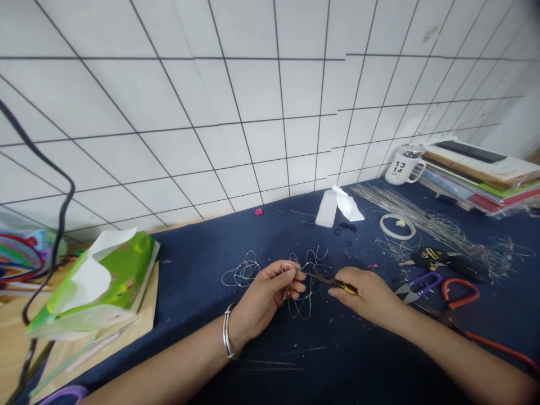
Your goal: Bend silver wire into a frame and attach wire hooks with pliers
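In the head view, my left hand (270,287) pinches a piece of thin silvery wire bent into loops (300,306). My right hand (363,289) is closed round small pliers (324,279) with dark jaws and a bit of yellow on the handle. Their tips meet the wire close to my left fingertips; whether the jaws are closed on it is too small to tell. Left of my fingers lies another looped wire piece (242,271) with small coloured beads. A silver bangle (228,332) circles my left wrist.
On the dark blue cloth at right lie purple scissors (417,288), red-handled cutters (459,298), black pliers (430,259), a wire bundle (405,208) and a white ring coil (397,226). A mug (404,166) stands near stacked papers (485,169). At left sits a green tissue pack (126,275).
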